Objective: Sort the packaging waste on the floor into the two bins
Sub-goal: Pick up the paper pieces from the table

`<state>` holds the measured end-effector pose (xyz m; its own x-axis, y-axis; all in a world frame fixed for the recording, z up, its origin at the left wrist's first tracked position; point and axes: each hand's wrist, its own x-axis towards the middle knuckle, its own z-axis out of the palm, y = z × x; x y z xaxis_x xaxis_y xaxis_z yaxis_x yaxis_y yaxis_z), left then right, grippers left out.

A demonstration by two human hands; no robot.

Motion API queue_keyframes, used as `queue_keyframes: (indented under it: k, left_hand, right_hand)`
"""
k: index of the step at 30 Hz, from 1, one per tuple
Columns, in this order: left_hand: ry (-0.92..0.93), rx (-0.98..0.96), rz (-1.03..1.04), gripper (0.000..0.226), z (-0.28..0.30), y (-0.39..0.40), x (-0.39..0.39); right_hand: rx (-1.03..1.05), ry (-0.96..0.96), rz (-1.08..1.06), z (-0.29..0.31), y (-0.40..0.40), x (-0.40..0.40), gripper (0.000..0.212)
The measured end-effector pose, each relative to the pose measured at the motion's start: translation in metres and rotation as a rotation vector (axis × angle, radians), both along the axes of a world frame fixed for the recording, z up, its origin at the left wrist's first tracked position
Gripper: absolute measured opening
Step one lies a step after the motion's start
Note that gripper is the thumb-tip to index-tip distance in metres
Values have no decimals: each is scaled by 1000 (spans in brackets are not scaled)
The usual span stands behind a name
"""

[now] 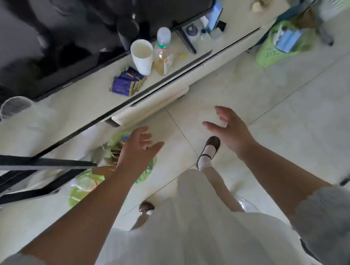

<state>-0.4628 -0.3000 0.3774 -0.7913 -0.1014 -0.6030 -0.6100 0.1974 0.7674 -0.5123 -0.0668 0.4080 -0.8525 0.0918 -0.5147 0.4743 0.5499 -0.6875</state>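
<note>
A white skirt [181, 239] fills the near frame. Bare floor tiles [276, 121] lie open ahead. The green bin [273, 50] stands far right; green packaging [82, 187] lies under the left hand [135, 151]. Both it and the right hand [232, 130] hover spread, holding nothing.

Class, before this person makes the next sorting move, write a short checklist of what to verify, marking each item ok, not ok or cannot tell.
1. Left hand free: ok, fingers spread, holding nothing.
2. Right hand free: ok, open and empty.
3. Near green bin reachable: ok, directly below the left hand.
4. Far green bin located: ok, on the floor by the cabinet's end.
5. Loose waste left on the floor: cannot tell, none plainly visible.
6. Which bin takes which waste: cannot tell.
</note>
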Motion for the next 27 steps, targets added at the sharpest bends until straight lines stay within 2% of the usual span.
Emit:
queue_keyframes:
  k: [4,8,12,18,23,27]
  left_hand:
    - [-37,-14,-19,43,-1,73,-63]
    - [-90,-25,14,46,8,152,-137]
    - [-70,-16,-21,48,23,218,-208]
    - [-30,-28,-59,38,34,279,-306]
    - [-55,1,-45,37,14,324,-395]
    - [-103,-6,-67,34,-9,362,-469]
  right_hand:
    - [-55,-40,-90,-2,73,-43,65]
    - [-90,-76,-209,10,153,-102,62]
    - [-92,-54,-236,29,220,-163,61]
    - [-120,-28,-262,41,282,-251,60]
    - [-104,-7,-278,27,329,-339,63]
    - [-91,-65,-306,8,369,-408,64]
